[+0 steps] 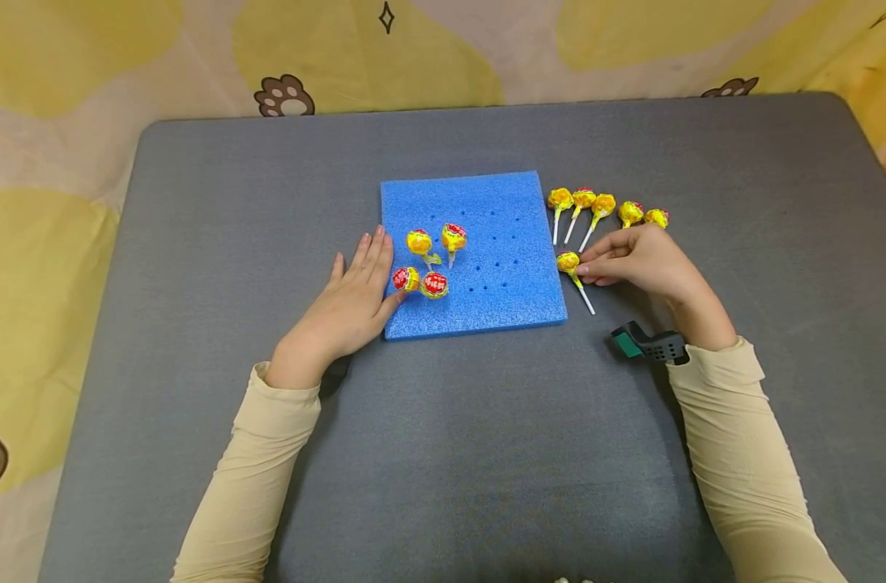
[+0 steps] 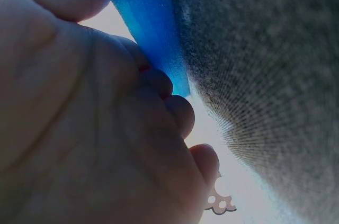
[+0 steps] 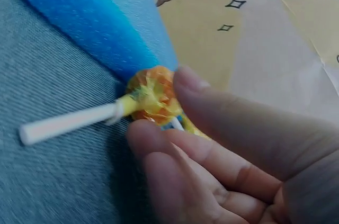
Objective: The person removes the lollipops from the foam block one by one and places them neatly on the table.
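My right hand (image 1: 636,263) pinches a yellow-wrapped lollipop (image 1: 568,261) by its head, just off the right edge of a blue foam board (image 1: 501,304). Its white stick (image 3: 69,122) points away from the fingers, toward the near side in the head view. My left hand (image 1: 351,295) rests against the board's left edge with straight fingers, the thumb at the board's lower left. Several lollipops stand in the left part of the board, among them a yellow one (image 1: 418,241) and a red-and-yellow one (image 1: 453,236). Small holes dot the rest of the board.
Several more lollipops (image 1: 603,205) lie in a row on the grey table (image 1: 457,453), right of the board; the right hand partly hides the nearest sticks. A dark wrist device (image 1: 650,344) sits by the right cuff. Behind the table hangs patterned yellow cloth (image 1: 370,57).
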Motion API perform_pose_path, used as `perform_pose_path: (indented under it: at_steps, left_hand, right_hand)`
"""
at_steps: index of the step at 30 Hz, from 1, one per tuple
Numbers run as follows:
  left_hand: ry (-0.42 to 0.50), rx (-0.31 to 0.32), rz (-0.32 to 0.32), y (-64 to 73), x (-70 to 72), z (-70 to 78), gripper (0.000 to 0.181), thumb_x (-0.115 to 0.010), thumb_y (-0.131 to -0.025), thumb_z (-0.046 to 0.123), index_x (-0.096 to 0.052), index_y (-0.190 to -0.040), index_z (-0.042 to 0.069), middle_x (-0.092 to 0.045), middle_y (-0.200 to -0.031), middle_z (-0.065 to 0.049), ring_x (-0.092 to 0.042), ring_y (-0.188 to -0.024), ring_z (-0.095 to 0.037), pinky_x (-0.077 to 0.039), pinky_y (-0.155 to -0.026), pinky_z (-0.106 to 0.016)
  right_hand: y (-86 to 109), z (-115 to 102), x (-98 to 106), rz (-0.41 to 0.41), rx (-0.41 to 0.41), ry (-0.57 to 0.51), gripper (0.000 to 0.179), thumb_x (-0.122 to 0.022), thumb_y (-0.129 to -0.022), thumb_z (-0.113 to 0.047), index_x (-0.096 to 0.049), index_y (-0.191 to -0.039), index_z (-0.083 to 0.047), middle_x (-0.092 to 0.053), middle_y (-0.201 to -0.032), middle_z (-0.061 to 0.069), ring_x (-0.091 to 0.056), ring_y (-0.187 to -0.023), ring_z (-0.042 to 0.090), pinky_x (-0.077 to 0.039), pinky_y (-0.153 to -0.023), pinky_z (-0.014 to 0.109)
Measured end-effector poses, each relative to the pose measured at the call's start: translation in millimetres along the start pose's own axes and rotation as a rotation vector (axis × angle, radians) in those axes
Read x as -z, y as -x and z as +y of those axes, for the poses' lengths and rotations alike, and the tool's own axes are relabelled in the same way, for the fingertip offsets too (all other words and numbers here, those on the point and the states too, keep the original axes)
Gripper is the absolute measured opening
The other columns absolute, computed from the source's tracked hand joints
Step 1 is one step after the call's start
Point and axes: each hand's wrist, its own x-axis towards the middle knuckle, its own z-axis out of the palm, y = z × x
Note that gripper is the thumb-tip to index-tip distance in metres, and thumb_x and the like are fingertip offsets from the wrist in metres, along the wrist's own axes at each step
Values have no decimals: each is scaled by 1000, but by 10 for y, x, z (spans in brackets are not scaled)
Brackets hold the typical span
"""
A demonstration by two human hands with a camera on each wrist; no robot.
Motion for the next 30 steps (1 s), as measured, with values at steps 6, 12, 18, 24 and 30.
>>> perform_pose_path:
  at_steps: [6,12,18,24,30]
  left_hand:
    - [3,-1,4,3,-1,0,73,-36,-101,37,5,-149,1,12,-156,-11,13,-142,-24,5,-111,-51]
    - [1,-2,-3,-5,-1,-5,73,-36,-101,37,5,-149,1,13,-156,-11,13,-142,-25,5,-111,-52]
    - [3,-7,-6,-11,-5,-7,72,-36,-101,35,6,-149,1,13,-156,-11,13,-142,-25,5,-111,-52]
    - [0,-11,-8,-11,-9,-6,72,-35,-101,36,7,-149,1,14,-156,-11,13,-142,-25,5,-111,-51]
    - [1,-12,-1,-6,-9,-9,72,-35,-101,35,6,-149,1,14,-156,-11,13,-142,-25,6,-112,-51]
  right_hand:
    - [21,-14,76,-9,3,20,31,-75,-82,-12,-67,-103,9,-71,-78,0,-67,-69,12,-54,-65,25]
    - [-4,-65,45,33,53,-51,31,-76,-79,-10,-67,-101,9,-71,-77,-1,-68,-70,14,-54,-66,25]
    - [-80,-205,-81,-22,137,-182,30,-74,-81,-5,-64,-102,12,-72,-80,5,-70,-72,19,-55,-69,31]
    - [-179,-372,-225,-52,193,-222,31,-74,-80,-5,-64,-102,14,-72,-80,6,-70,-73,19,-56,-67,30]
    - [-299,-522,-368,-95,256,-281,29,-72,-81,-1,-62,-102,17,-72,-80,7,-70,-74,17,-55,-68,30]
